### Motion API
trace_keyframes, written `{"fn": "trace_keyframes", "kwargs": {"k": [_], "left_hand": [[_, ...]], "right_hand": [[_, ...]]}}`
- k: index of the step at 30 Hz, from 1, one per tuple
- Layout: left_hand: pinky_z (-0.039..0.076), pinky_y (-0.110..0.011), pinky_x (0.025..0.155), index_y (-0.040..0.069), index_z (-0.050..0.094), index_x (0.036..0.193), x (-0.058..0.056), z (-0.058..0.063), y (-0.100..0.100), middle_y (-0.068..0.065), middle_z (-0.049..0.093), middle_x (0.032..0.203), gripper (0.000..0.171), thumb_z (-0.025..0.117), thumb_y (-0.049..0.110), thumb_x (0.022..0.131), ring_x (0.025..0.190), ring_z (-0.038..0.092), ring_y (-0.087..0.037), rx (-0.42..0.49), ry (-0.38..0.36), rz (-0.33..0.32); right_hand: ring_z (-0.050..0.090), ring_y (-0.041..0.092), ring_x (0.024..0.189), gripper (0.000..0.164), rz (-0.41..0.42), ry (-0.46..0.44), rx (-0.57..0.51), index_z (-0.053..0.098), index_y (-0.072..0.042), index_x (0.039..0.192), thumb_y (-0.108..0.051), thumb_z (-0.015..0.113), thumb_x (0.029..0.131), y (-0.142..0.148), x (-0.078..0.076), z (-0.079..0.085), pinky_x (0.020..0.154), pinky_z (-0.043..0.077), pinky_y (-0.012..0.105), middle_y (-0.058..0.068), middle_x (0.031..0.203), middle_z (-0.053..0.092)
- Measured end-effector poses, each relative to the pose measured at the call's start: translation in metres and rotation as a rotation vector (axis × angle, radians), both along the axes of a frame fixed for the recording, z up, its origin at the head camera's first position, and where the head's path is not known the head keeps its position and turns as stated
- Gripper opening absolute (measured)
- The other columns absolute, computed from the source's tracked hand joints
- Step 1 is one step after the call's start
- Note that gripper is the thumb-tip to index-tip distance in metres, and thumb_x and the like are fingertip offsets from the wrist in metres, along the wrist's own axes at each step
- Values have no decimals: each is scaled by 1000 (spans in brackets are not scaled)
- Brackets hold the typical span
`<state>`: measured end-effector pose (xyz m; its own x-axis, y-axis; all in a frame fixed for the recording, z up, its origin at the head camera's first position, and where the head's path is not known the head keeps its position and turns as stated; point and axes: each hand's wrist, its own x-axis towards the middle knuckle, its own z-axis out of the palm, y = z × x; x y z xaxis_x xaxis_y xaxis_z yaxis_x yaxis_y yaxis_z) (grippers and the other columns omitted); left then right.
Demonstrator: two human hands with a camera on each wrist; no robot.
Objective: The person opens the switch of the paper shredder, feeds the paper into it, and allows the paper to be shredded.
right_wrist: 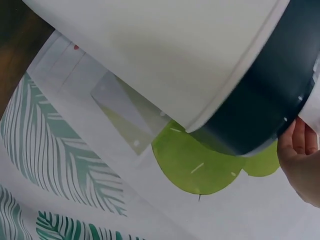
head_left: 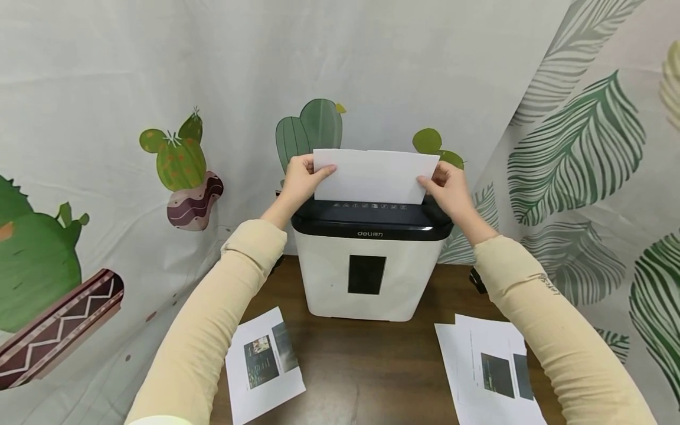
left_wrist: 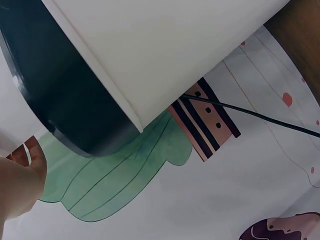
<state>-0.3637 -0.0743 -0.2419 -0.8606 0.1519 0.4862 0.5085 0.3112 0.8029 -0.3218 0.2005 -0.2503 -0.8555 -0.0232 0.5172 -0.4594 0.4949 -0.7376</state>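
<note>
In the head view a white sheet of paper point(head_left: 376, 176) stands upright at the top of a paper shredder point(head_left: 329, 271), its lower edge at the slot behind the row of icons. My left hand point(head_left: 304, 182) pinches the sheet's left edge, thumb in front and fingers behind. At the right edge my right hand point(head_left: 447, 184) pinches it the same way. The shredder has a white bin with a dark window point(head_left: 366, 275) and a black top point(head_left: 372, 221). Each wrist view shows its hand beside that black top, and the left wrist view leaves the paper out.
A printed sheet point(head_left: 265, 366) lies on the brown wooden table point(head_left: 366, 366) at front left. Overlapping printed sheets point(head_left: 491, 372) lie at front right, partly under the right sleeve. A dark cord point(left_wrist: 260, 116) runs from behind the shredder. Patterned cloth point(head_left: 239, 71) hangs behind.
</note>
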Motion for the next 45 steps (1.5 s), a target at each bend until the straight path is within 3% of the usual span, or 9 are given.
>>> {"fn": "trace_keyframes", "kwargs": {"k": [4, 13, 21, 26, 29, 33, 38, 40, 45], "left_hand": [[49, -25, 72, -3, 63, 100, 0, -3, 0, -19, 65, 96, 28, 63, 17, 81, 88, 64, -22, -10, -13, -15], [46, -19, 66, -3, 65, 98, -2, -13, -4, -19, 66, 95, 27, 65, 16, 79, 87, 63, -23, -61, -18, -17], [44, -16, 61, -3, 66, 96, -2, -16, -4, -19, 66, 92, 24, 66, 14, 78, 78, 63, -15, -118, -18, 7], [34, -18, 50, -1, 68, 87, -2, -17, -5, -13, 66, 71, 19, 66, 16, 78, 53, 46, -4, -143, 10, 16], [28, -20, 46, 2, 68, 86, -1, -17, -5, -2, 51, 49, 18, 66, 18, 78, 45, 34, -5, -170, 21, 40], [24, -21, 44, 5, 69, 88, 1, -18, -4, 3, 36, 44, 19, 66, 21, 79, 42, 26, -7, -188, 21, 66], [35, -18, 52, 5, 70, 86, 0, -19, -3, -8, 66, 75, 17, 66, 19, 79, 56, 44, -6, -173, 13, 51], [41, -18, 59, 4, 69, 87, 0, -20, -4, -10, 68, 89, 17, 65, 19, 79, 67, 54, -8, -155, -6, 41], [48, -24, 72, 4, 68, 89, -2, -21, -6, -13, 68, 90, 18, 65, 19, 80, 80, 64, -17, -80, -47, 39]], "right_hand": [[53, -1, 62, 24, -25, 7, -14, 56, 9, 99, -10, 58, 84, 2, -1, 1, 58, 47, 15, -4, 74, 59], [52, 0, 58, 20, -44, 4, 43, 58, 10, 93, -8, 58, 84, 2, -4, -4, 56, 44, 12, 24, 83, 61], [50, -5, 59, 21, -18, -26, 76, 57, 12, 94, -7, 57, 84, 3, -3, -9, 57, 42, 8, 30, 88, 60], [48, -6, 59, 18, -27, -12, 106, 57, 11, 90, -5, 57, 84, 4, -3, -11, 56, 39, 9, 30, 87, 60], [47, -7, 60, 18, -40, -2, 121, 58, 10, 90, -8, 58, 84, 3, -4, -11, 57, 37, 11, 28, 86, 61], [46, -6, 62, 19, -63, -3, 141, 60, 7, 89, -12, 58, 84, 2, -5, -11, 59, 37, 13, 23, 86, 63], [44, -2, 59, 16, -103, -1, 199, 63, 3, 86, -12, 59, 83, 1, -4, -14, 57, 36, 14, 18, 80, 63], [43, -1, 58, 15, -105, 2, 216, 63, 2, 85, -12, 59, 84, 1, -4, -17, 56, 35, 15, 17, 78, 62], [42, -2, 58, 15, -80, 30, 174, 61, 4, 84, -10, 59, 84, -1, -3, -19, 55, 34, 12, 18, 75, 59]]}}
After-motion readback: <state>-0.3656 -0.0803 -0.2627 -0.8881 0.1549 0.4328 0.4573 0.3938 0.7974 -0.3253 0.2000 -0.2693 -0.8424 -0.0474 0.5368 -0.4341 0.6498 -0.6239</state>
